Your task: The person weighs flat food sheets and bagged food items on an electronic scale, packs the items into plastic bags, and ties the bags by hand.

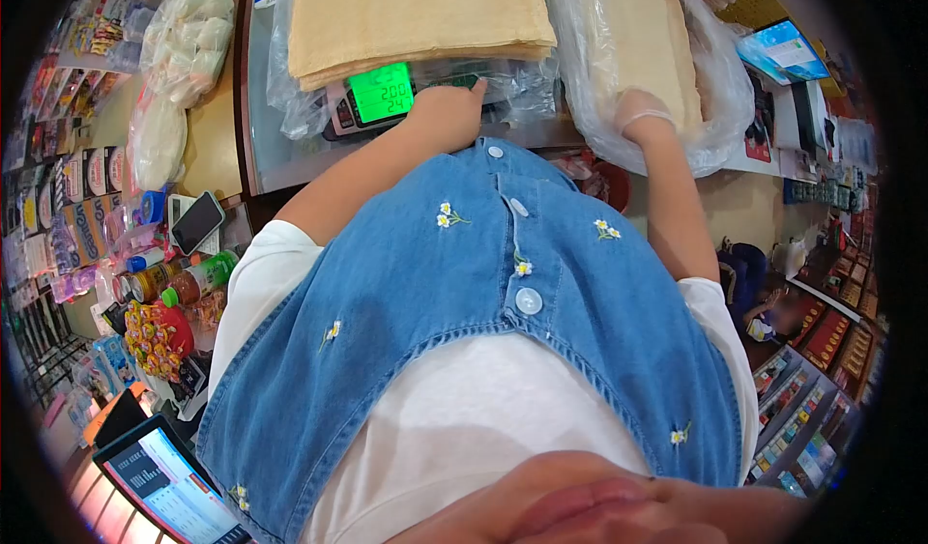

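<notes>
My left hand is at the front of a digital scale with a lit green display. Its fingers are curled, except one that points out at the dark keypad. On the scale, over a clear plastic bag, lies a thick stack of pale yellow sheets, perhaps tofu skin. My right hand, seemingly in a thin clear glove, reaches into an open plastic bag holding more such sheets. It looks closed against their near edge; what its fingers hold, if anything, is hidden.
A knotted plastic bag of white pieces lies on the left. Drink bottles, a phone and packaged goods crowd the left side. Screens stand at lower left and upper right. Another person sits at right.
</notes>
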`<control>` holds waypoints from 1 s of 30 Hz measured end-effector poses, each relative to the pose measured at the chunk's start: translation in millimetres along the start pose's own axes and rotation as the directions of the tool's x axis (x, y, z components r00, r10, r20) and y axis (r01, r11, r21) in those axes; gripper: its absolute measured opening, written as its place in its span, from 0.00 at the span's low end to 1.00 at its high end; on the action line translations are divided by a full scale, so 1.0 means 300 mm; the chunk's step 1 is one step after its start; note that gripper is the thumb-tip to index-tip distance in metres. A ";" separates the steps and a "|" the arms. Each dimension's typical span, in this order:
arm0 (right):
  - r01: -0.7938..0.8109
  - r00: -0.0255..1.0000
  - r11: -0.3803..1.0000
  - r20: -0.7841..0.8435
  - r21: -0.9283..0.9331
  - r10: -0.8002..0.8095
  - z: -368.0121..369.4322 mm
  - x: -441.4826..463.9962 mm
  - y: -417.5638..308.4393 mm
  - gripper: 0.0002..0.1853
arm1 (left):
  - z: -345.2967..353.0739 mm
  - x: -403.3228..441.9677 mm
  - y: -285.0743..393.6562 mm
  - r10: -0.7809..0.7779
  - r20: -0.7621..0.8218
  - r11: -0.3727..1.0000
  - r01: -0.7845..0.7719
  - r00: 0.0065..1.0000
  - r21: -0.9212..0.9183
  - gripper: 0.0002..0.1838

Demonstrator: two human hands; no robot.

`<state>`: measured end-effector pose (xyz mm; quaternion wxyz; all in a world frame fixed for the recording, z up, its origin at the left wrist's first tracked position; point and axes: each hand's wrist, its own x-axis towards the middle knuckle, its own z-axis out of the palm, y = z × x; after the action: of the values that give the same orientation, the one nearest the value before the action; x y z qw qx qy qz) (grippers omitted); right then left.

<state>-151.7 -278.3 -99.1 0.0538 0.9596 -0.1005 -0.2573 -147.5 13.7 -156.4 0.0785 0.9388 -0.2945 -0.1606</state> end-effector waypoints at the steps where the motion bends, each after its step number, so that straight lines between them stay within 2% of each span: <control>1: 0.004 1.000 1.000 0.000 -0.004 -0.004 0.003 0.002 -0.001 0.19 | 0.004 -0.003 -0.006 -0.005 -0.001 1.000 0.005 1.000 -0.003 0.26; 3: 0.007 1.000 1.000 -0.028 -0.028 -0.008 0.009 0.018 0.007 0.17 | 0.021 -0.009 -0.029 0.103 0.045 0.983 -0.094 0.994 -0.160 0.23; 4: 0.010 1.000 0.999 -0.030 -0.032 -0.011 0.007 0.029 0.006 0.17 | 0.047 -0.014 -0.049 0.099 0.042 0.983 -0.091 0.994 -0.162 0.23; 6: 0.015 0.999 0.996 0.038 -0.093 -0.011 0.012 0.044 0.005 0.18 | 0.083 -0.034 -0.080 0.139 0.071 0.928 -0.105 0.988 -0.358 0.19; 7: 0.017 0.999 0.996 0.043 -0.092 -0.013 0.016 0.045 0.006 0.18 | 0.095 -0.038 -0.098 0.138 0.076 0.927 -0.102 0.987 -0.360 0.19; 9: 0.030 0.999 0.997 -0.032 -0.066 -0.032 0.021 0.043 0.005 0.15 | 0.065 -0.057 -0.112 0.061 0.203 0.830 0.063 0.977 -0.554 0.16; 13: -0.010 0.999 0.997 -0.042 -0.074 0.007 0.013 0.044 -0.012 0.15 | 0.027 -0.110 -0.139 0.028 0.158 0.801 0.072 0.987 -0.594 0.14; 15: -0.059 0.997 0.993 -0.056 -0.099 0.053 0.020 0.055 -0.009 0.17 | -0.033 -0.150 -0.149 0.036 -0.138 0.798 -0.112 0.990 -0.593 0.12; 16: -0.065 0.997 0.993 -0.056 -0.096 0.059 0.021 0.061 -0.002 0.17 | -0.069 -0.153 -0.161 0.043 -0.138 0.798 -0.117 0.989 -0.591 0.12; 18: -0.046 0.996 0.994 -0.080 -0.099 0.038 0.017 0.084 0.032 0.17 | -0.128 -0.157 -0.184 -0.006 -0.321 0.803 -0.186 0.947 -0.566 0.11; 19: -0.068 0.994 0.993 -0.089 -0.094 0.060 0.017 0.115 0.069 0.17 | -0.134 -0.151 -0.201 0.015 -0.330 0.802 -0.208 0.944 -0.560 0.11; 21: -0.124 0.982 0.991 -0.152 -0.051 0.116 0.034 0.180 0.169 0.16 | -0.139 -0.142 -0.230 -0.047 -0.402 0.798 -0.208 0.914 -0.566 0.10; 22: -0.159 0.975 0.986 -0.162 -0.042 0.150 0.054 0.191 0.216 0.16 | -0.143 -0.143 -0.235 -0.038 -0.403 0.810 -0.207 0.915 -0.548 0.10; 23: -0.122 0.960 0.992 -0.250 0.033 0.126 0.075 0.197 0.255 0.14 | -0.144 -0.146 -0.232 -0.006 -0.412 0.807 -0.239 0.911 -0.541 0.10; 24: -0.074 0.935 0.992 -0.338 0.102 0.105 0.072 0.180 0.274 0.12 | -0.142 -0.154 -0.229 -0.003 -0.357 0.794 -0.214 0.934 -0.568 0.10; 25: -0.098 0.929 0.989 -0.345 0.111 0.131 0.075 0.155 0.287 0.12 | -0.144 -0.161 -0.225 -0.003 -0.299 0.784 -0.184 0.954 -0.593 0.10; 26: -0.112 0.927 0.987 -0.345 0.114 0.145 0.069 0.111 0.272 0.12 | -0.147 -0.172 -0.217 0.021 -0.305 0.783 -0.205 0.952 -0.587 0.10; 28: -0.139 0.923 0.983 -0.344 0.118 0.171 0.056 0.086 0.290 0.12 | -0.145 -0.187 -0.203 0.028 -0.182 0.772 -0.137 0.983 -0.621 0.10; 30: -0.223 0.913 0.964 -0.315 0.145 0.259 0.031 0.127 0.326 0.14 | -0.129 -0.183 -0.202 0.055 -0.180 0.755 -0.159 0.982 -0.636 0.10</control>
<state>-140.4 -382.4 -110.3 0.0503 0.9708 -0.2211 -0.0779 -144.5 97.0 -120.8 0.4286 0.8448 -0.2675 -0.1764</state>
